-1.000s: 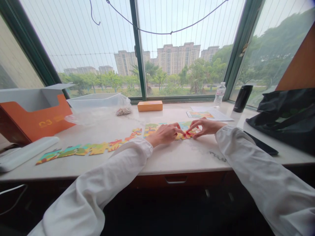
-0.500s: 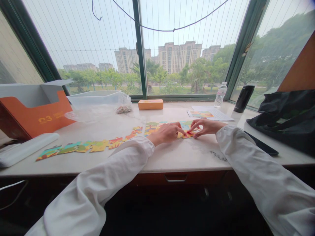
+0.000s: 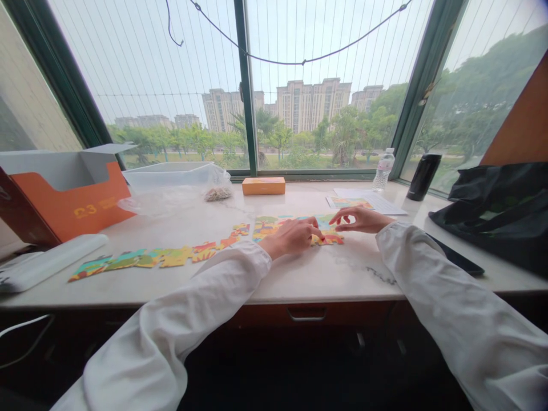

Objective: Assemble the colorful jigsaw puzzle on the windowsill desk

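Flat on the white tabletop lies a colourful jigsaw puzzle (image 3: 263, 226), its pieces joined in a block. My left hand (image 3: 291, 237) rests over its front part and covers some of it. The index finger is stretched out and presses a red and yellow puzzle piece (image 3: 331, 238) near the right front corner; the other fingers are bent, partly hidden. Just above the block's right edge is my right hand (image 3: 359, 220), thumb and fingers apart with nothing between them. To the left, a row of joined puzzle pieces (image 3: 175, 256) curves toward the table's front left.
An orange box (image 3: 85, 200), a clear plastic tub (image 3: 171, 171) and a bag of small bits (image 3: 218, 194) stand at left. Behind are a small orange box (image 3: 263, 186), printed sheets (image 3: 381, 202) and a water bottle (image 3: 384, 169). A black tumbler (image 3: 423, 177) and phone (image 3: 456, 255) are right.
My right hand has lifted off the puzzle and its fingers have parted. My left index finger stays on the puzzle. The view has tipped slightly upward.
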Tool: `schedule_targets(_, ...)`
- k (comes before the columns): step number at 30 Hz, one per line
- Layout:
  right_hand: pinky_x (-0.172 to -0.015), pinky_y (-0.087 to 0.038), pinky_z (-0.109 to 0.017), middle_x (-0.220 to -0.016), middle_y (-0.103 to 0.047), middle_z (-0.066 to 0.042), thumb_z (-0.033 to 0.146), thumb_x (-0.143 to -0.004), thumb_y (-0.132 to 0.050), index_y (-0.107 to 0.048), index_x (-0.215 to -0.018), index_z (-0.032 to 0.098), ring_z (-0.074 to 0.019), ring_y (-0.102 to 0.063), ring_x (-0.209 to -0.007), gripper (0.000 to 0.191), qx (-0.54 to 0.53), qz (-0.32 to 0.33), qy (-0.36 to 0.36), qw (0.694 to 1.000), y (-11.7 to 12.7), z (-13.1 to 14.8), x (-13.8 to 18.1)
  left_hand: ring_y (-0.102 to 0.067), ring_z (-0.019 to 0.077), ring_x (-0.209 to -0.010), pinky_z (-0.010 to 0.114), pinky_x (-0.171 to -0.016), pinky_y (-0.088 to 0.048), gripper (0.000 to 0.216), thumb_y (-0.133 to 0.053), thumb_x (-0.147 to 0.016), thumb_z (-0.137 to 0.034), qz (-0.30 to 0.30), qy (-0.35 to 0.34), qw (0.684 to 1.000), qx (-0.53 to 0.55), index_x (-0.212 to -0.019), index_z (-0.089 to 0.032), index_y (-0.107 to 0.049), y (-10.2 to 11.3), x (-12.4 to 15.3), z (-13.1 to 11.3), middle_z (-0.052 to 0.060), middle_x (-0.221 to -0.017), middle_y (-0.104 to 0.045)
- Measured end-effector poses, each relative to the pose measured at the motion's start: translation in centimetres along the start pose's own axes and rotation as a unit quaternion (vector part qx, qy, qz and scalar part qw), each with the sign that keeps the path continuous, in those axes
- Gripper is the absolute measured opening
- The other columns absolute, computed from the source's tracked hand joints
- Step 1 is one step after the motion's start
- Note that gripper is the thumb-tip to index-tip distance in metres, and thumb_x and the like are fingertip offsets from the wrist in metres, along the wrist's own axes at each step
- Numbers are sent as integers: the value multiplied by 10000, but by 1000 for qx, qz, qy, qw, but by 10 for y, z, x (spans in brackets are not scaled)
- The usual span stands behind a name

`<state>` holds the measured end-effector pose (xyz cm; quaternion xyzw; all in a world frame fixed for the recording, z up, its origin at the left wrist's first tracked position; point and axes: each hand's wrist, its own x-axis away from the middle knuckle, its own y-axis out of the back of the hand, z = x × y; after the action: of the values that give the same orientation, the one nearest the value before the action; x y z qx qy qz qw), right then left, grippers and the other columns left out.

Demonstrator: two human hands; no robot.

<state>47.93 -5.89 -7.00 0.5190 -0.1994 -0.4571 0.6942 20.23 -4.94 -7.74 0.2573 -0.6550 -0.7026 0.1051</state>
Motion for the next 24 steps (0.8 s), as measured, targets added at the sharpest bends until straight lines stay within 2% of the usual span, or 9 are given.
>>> schedule_targets(3, -778, -424, -341, -950, -729, -58, 695, -786, -637, -762, -1003, 251, -198, -585, -811, 509, 7, -8, -19, 1000, -2, -6, -1, -674, 148, -861, 268, -796, -479, 518, -464, -870, -100, -3, -3, 1000, -9, -1188, -433, -700, 0, 1, -1, -50, -1321, -587)
schedule_targets(6, -758, -430, -339, -898, -727, -52, 689, -754, -666, -749, -936, 234, -197, -578, -798, 497, 5, 17, -40, 999, -6, -10, -3, -674, 153, -864, 271, -780, -483, 519, -469, -863, -99, -6, -9, 1000, -8, -1185, -434, -702, 0, 1, -1, -49, -1312, -587)
schedule_targets(13, -740, -441, -339, -871, -714, -59, 711, -730, -660, -751, -961, 212, -191, -575, -778, 557, -43, 59, -55, 996, -9, -12, -4, -682, 160, -873, 279, -801, -491, 491, -471, -883, -117, 2, -6, 1000, -5, -1187, -422, -705, 2, 1, -3, -28, -1313, -583)
schedule_targets(16, -737, -436, -335, -854, -704, -55, 701, -749, -649, -745, -973, 216, -191, -576, -780, 542, -31, 38, -46, 998, -9, -12, -4, -682, 158, -874, 283, -815, -493, 490, -465, -887, -119, -2, -5, 1000, -5, -1182, -429, -704, 0, 2, -2, -36, -1312, -584)
schedule_targets(21, -699, -423, -325, -817, -673, -47, 716, -776, -619, -718, -989, 202, -179, -558, -738, 565, -43, -40, -42, 997, -9, -17, -4, -682, 172, -891, 291, -789, -499, 529, -426, -884, -108, -21, 5, 1000, -6, -1255, -405, -657, 1, 3, 2, -28, -1332, -583)
schedule_targets(24, -693, -418, -321, -781, -636, -34, 713, -734, -669, -705, -930, 190, -174, -541, -735, 559, -62, -25, -39, 997, -11, -18, -4, -683, 183, -906, 298, -776, -502, 536, -399, -890, -113, -39, 26, 999, -13, -1295, -384, -622, 6, 5, 8, -10, -1310, -600)
